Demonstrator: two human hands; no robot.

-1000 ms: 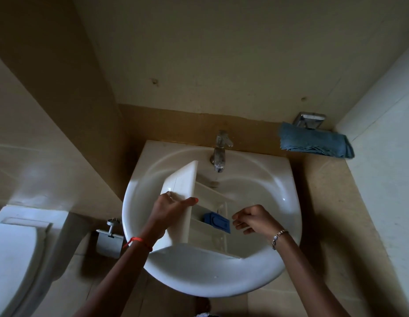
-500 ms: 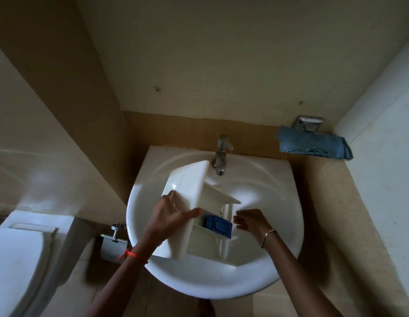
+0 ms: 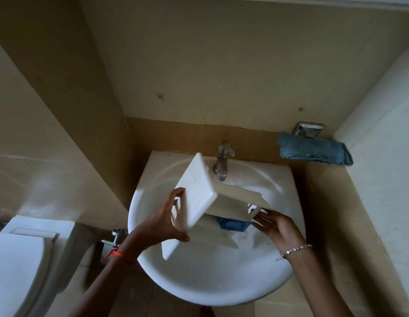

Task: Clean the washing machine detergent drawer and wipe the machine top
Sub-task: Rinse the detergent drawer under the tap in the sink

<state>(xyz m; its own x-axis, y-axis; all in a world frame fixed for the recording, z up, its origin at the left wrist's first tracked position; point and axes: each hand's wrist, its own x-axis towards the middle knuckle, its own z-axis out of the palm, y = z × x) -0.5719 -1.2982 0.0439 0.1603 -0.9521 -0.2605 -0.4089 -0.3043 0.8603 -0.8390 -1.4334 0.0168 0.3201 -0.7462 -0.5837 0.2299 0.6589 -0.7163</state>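
Over the white sink [image 3: 199, 291], the detergent drawer [image 3: 235, 197] is held up by two bare hands. Its flat white front plate [image 3: 196, 193] is gripped by the left hand [image 3: 163, 221]. The fingers are curled round the plate's left edge and the thumb is pressed under its lower part, so the plate is pinched between them. The back end of the drawer is touched by the right hand [image 3: 273, 226]. The fingers there are kept nearly straight and spread, and nothing is wrapped by them.

The drawer is tilted, with the front plate turned to the left and its body pointed to the right. A blue piece [image 3: 233, 223] is seen inside it, on the low side. The drawer is kept above the bowl, and the bowl is not touched by it as far as can be told.

A red string [image 3: 117, 253] is worn on the left wrist, and a bracelet [image 3: 295, 249] on the right.

A metal tap [image 3: 222, 164] is fixed at the back of the sink, just beside the top corner of the front plate. A folded blue cloth [image 3: 313, 152] is laid on the ledge to the right, under a shiny metal holder [image 3: 309, 129]. A white toilet [image 3: 18, 259] is seen at the far left, and a small metal valve [image 3: 115, 239] is fixed low between it and the sink.
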